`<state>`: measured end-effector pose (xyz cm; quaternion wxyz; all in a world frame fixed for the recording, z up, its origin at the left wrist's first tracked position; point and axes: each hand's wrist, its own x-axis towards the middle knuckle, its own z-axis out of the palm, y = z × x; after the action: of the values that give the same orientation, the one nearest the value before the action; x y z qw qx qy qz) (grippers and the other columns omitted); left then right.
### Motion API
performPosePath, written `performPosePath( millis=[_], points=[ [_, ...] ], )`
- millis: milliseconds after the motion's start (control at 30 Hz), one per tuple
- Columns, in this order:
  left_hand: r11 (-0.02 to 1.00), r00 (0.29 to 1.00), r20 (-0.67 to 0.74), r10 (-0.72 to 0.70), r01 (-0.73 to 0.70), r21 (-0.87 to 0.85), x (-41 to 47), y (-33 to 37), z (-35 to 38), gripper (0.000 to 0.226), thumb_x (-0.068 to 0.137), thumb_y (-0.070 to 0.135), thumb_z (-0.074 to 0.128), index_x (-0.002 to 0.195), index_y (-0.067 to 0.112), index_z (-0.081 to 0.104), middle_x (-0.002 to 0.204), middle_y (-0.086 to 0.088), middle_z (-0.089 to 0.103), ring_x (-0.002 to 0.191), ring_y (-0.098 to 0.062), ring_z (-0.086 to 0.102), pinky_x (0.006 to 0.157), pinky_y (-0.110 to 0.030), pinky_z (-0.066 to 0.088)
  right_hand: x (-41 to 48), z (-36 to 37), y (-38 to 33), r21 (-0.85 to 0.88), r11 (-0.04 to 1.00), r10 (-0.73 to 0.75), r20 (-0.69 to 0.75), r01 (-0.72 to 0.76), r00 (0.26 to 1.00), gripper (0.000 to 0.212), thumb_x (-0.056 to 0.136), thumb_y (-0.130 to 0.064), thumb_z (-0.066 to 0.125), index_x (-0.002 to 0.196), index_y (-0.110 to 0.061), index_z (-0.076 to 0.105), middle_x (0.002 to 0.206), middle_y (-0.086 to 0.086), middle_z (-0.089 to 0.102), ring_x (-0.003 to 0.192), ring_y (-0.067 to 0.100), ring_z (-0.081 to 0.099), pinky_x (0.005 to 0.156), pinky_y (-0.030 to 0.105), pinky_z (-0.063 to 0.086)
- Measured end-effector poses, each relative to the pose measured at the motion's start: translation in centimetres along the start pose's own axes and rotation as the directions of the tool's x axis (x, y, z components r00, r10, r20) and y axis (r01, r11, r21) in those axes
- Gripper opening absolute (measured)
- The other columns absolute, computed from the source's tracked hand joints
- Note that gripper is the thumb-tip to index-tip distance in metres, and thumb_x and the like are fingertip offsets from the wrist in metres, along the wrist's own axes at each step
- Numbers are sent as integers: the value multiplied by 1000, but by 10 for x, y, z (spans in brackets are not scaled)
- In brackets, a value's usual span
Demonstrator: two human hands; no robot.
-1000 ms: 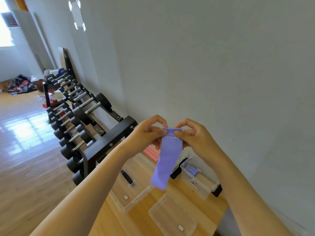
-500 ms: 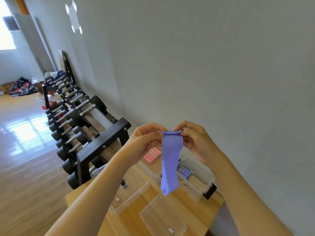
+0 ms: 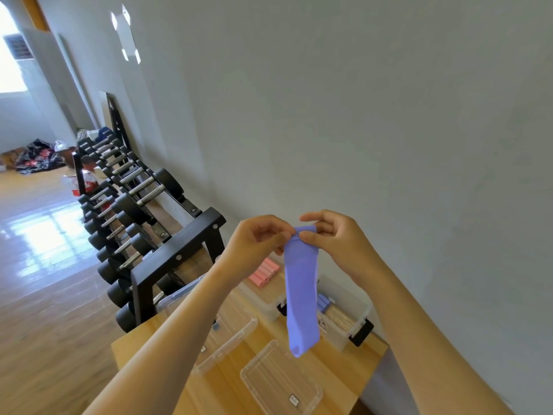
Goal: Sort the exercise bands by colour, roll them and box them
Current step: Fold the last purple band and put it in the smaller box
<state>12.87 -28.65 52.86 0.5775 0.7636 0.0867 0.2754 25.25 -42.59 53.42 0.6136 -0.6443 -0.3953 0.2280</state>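
One purple band (image 3: 300, 295) is held up; rolling is judged in hand.
Its top edge is pinched by left hand (image 3: 257, 241) and right hand (image 3: 335, 238) over the tabletop (image 3: 353, 363), toward its far edge; tight downward rolling is needed next.

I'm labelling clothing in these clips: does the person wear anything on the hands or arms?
Nothing visible. The left hand and right hand are bare, no gloves and no rings that I can make out. The left forearm and right forearm are uncovered to the frame's edge: no sleeves, watch or wristband.
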Motion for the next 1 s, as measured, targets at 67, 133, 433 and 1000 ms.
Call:
performPosePath(
  millis=[67,133,433,1000],
  points=[
    [1000,1000,-14,4,-4,18,-1,1,2,11,88,-6,64,96,2,65,78,-6,67,65,-16,63,67,-26,53,-1,-1,0,-33,999,-12,-10,12,1000,12,88,-10,69,98,-16,69,91,2,75,85,9,70,74,17,53],
    [1000,999,-39,-24,25,19,-1,1,2,20,88,-5,64,102,8,60,76,-2,66,64,-13,64,67,-23,52,-2,-2,1,-59,998,-30,1,30,1000,6,89,-9,68,94,-11,67,89,6,74,81,10,69,73,19,53],
    [989,995,92,-42,29,143,-16,4,4,6,103,10,44,103,8,50,88,-22,68,67,-22,61,60,-33,51,-10,-3,0,56,998,-38,133,31,990,5,92,-6,63,94,-11,63,90,22,71,80,25,70,71,29,56],
    [947,986,-7,-164,156,-279,-23,25,-2,29,85,23,70,107,5,63,103,-15,71,90,-24,70,86,-33,57,-25,-8,-18,247,969,-20,81,0,997,11,85,1,67,83,-9,67,80,4,72,79,15,69,72,22,54]
  ],
)
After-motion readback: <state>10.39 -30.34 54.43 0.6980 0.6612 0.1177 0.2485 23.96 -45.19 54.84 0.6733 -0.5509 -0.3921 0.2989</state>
